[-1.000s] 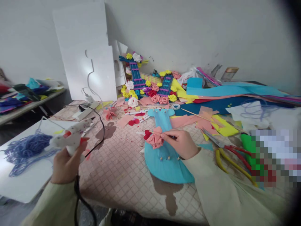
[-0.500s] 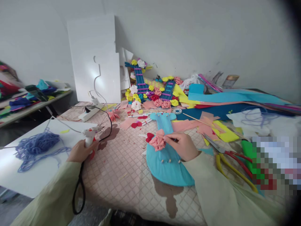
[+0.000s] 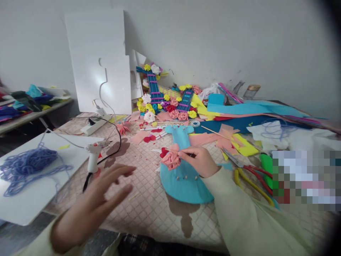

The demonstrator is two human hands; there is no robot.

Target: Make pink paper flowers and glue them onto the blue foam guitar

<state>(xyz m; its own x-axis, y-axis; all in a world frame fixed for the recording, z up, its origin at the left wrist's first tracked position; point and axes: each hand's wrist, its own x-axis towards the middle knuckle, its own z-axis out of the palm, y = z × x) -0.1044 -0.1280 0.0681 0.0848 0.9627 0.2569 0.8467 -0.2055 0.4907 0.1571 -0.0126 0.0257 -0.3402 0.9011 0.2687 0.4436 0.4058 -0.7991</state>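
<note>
My right hand pinches a pink paper flower and presses it onto a blue foam guitar-shaped cutout lying on the table. A small red heart sits just left of the flower. My left hand hovers open above the table's near edge, fingers stretched toward the right, holding nothing. The white glue gun stands upright on the table to its upper left, its black cord trailing off.
A white board with blue yarn lies at the left. A power strip sits behind the gun. Finished blue guitars with paper flowers lean at the back. Coloured foam sheets and scissors crowd the right side.
My left hand set the glue gun down upright, let go of it, and moved right and nearer with fingers spread. My right hand stayed on the pink flower.
</note>
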